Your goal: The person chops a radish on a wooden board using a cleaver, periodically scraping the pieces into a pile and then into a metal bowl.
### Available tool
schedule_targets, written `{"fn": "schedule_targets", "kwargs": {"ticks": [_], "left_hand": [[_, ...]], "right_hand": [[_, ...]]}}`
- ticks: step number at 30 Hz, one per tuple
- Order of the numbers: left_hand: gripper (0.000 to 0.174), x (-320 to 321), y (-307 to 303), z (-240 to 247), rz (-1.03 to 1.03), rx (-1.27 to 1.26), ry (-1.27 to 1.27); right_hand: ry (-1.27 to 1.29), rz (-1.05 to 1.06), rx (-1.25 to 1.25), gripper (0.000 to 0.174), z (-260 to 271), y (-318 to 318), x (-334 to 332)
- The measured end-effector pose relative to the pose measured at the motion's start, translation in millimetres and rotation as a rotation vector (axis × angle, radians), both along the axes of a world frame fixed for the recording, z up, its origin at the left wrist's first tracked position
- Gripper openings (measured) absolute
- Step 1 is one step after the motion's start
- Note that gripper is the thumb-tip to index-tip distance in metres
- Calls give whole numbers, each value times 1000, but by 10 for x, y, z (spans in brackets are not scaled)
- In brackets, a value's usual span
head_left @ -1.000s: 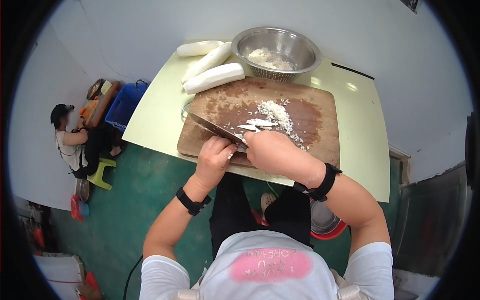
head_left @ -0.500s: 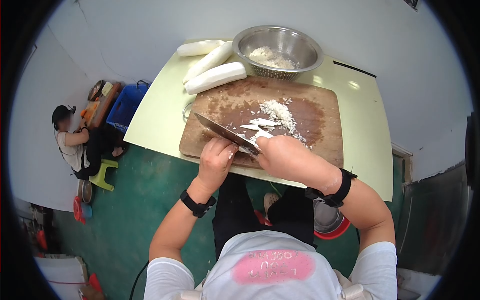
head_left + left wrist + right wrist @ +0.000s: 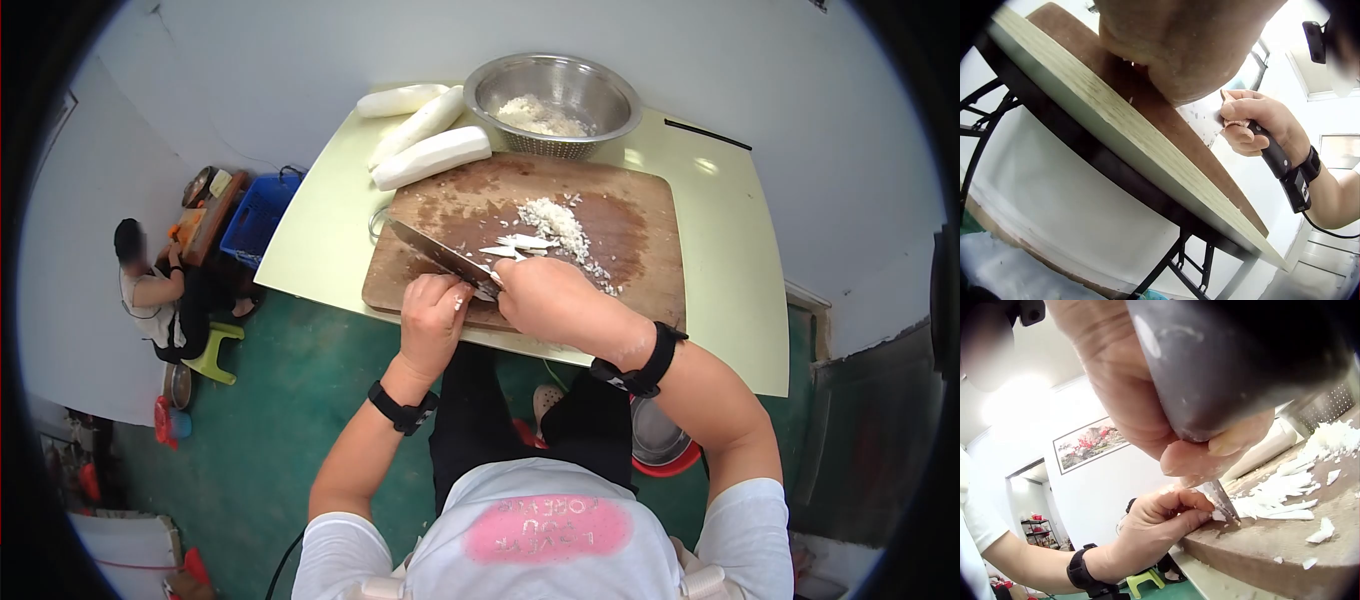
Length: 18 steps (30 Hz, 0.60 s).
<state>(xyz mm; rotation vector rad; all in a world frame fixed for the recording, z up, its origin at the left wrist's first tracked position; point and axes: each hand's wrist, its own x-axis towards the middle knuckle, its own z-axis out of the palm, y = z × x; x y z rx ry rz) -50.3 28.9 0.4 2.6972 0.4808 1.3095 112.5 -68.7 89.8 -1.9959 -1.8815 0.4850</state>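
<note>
A wide-bladed knife (image 3: 440,250) has its edge down on the wooden board (image 3: 640,200), near the board's front edge. My right hand (image 3: 555,305) grips its black handle (image 3: 1270,150), seen in the left wrist view. Left of the blade, my left hand (image 3: 432,318) pinches a small white piece (image 3: 1218,515) between thumb and curled fingers, as the right wrist view shows. White strips (image 3: 520,245) lie just past the blade, and a heap of finely chopped white bits (image 3: 560,228) lies behind them.
Several peeled white radishes (image 3: 432,157) lie at the table's back left. A metal strainer bowl (image 3: 625,105) holding chopped white bits stands behind the board. A seated person (image 3: 150,290) is at the far left, beside a blue basket (image 3: 258,215).
The knife and my right hand shifted right, then back left a little. My left hand keeps its place at the board's front edge. The seated person's head has lowered slightly.
</note>
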Motion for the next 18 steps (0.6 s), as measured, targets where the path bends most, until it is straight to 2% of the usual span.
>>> {"fn": "schedule_targets", "kwargs": {"ticks": [8,18], "left_hand": [[20,-8,-13,-33,-11,-46,-26],[21,-19,-7,-41,-28,-68,-7]], "right_hand": [[11,13,2,13,139,-146,7],[49,51,48,17,-23,53,-26]]}}
